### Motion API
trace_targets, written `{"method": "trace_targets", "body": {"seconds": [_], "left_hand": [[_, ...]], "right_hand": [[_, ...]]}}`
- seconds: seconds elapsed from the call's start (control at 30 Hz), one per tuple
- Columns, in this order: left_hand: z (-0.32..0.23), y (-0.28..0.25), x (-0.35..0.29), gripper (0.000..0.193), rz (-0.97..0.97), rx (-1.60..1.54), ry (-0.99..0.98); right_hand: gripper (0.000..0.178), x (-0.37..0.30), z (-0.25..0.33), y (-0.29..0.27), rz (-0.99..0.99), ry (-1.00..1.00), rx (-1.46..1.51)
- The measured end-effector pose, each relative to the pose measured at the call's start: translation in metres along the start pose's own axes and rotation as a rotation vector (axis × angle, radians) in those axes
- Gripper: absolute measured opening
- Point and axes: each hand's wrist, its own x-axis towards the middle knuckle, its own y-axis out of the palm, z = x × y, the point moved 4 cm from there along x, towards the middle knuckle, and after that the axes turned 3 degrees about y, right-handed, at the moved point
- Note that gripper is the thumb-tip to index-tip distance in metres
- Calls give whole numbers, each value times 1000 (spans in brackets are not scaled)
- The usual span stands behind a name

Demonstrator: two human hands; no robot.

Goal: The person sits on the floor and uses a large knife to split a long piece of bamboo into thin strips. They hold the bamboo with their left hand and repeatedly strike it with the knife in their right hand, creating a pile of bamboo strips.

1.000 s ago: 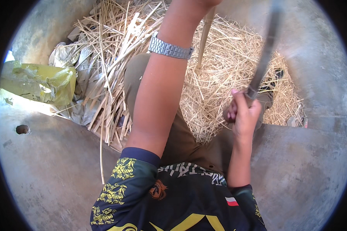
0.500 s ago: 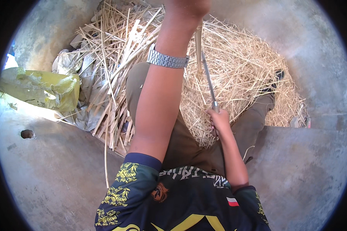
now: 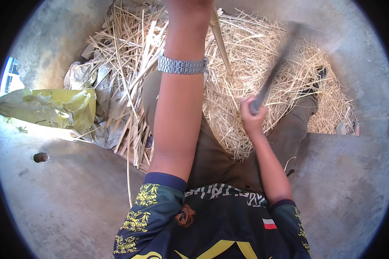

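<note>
As knife point(image 3: 275, 71) blurs, your R hand point(image 3: 252, 118): fist round it, prob. for ctrl.
L hand point(image 3: 189, 7): cropped, can't tell grip; stick point(image 3: 221, 43) slants nr.

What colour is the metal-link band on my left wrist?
The metal-link band is silver; head view.

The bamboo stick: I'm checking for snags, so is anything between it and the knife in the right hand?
Nothing visible stands between the bamboo stick and the blurred knife in the right hand; the pale shavings in the gap appear to lie below both.
</note>
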Motion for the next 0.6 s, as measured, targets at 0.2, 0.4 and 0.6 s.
{"method": "trace_targets", "body": {"seconds": [0.2, 0.4, 0.6], "left_hand": [[4, -11, 6, 16, -142, -347, -285], [34, -17, 5, 18, -81, -228, -93], [-18, -13, -10, 27, 138, -338, -337]], "right_hand": [[24, -17, -120, -23, 70, 592, -454], [26, -5, 7, -17, 37, 362, -74], [31, -3, 60, 18, 115, 199, 450]]}}
